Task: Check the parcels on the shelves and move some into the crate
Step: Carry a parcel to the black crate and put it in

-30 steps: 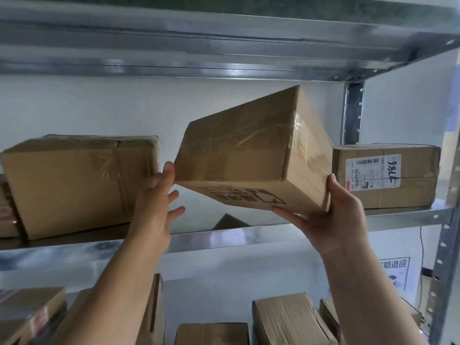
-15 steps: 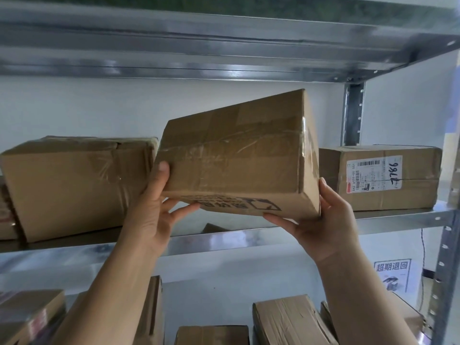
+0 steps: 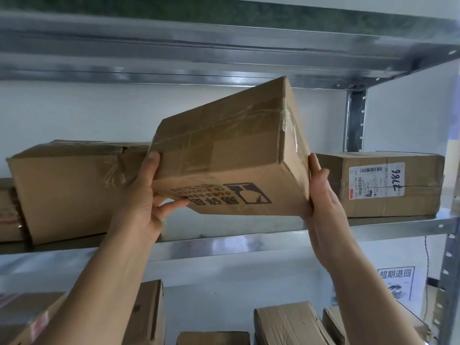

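A taped brown cardboard parcel (image 3: pixel 231 155) is lifted clear above the metal shelf (image 3: pixel 249 242), tilted so its underside with a black fragile mark faces me. My left hand (image 3: pixel 146 195) holds its left end, thumb up the side and fingers beneath. My right hand (image 3: pixel 321 195) presses flat against its right end. To the left on the same shelf rests a large parcel (image 3: pixel 67 188). To the right stands a parcel with a white label marked 7786 (image 3: pixel 388 183). No crate is in view.
The shelf above (image 3: pixel 224 46) hangs close over the lifted parcel. A steel upright (image 3: pixel 354 120) stands at the back right and another (image 3: pixel 448 282) at the front right. Several parcels (image 3: pixel 288 322) lie on the lower shelf. A printed sign (image 3: pixel 395 282) hangs on the wall.
The parcel has been tipped further back between my hands, so its printed underside now faces me. It also shifted slightly left off the shelf.
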`<state>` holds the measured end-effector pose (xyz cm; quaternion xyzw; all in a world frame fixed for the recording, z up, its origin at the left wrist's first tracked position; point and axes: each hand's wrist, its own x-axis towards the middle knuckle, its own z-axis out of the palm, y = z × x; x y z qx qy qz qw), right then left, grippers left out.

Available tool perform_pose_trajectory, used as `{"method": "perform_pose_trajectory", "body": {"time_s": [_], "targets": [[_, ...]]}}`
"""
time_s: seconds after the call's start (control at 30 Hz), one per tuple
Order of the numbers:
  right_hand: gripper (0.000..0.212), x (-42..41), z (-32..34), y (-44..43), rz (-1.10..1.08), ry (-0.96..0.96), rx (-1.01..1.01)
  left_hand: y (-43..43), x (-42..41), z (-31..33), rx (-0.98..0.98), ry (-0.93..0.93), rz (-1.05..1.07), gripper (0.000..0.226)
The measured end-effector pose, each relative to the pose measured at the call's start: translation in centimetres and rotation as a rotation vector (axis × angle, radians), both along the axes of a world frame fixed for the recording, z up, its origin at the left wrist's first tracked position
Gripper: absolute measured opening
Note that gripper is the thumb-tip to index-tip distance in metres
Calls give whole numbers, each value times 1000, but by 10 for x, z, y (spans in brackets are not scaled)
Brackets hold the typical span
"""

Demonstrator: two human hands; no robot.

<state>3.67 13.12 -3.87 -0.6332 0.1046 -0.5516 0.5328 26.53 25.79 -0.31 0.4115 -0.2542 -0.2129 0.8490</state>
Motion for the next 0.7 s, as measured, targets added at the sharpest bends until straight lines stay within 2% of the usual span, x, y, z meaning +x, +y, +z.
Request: {"method": "perform_pose_trajectory", "body": {"time_s": [0.1,0.2,0.27,0.37,0.43,0.6,0.7], "targets": [[141,-2,-4,-5,17,98,-111,2,2,5,50,-61,36,59],[149,1,-1,-4,-15,150,-155,7,1,7,109,-148,73,70],[132,3,0,-4,-40,95,-130,9,0,8,106,-165,57,72],[85,3,2,-1,-72,-36,-67,12,-2,6,63,-189,16,59],[61,3,4,4,-109,-113,-1,11,-4,4,51,-220,12,53],[44,3,3,6,-157,-189,207,9,-6,-1,-25,-269,-13,44],[42,3,2,5,-152,-197,266,7,-2,-4,-67,-328,-18,31]]}}
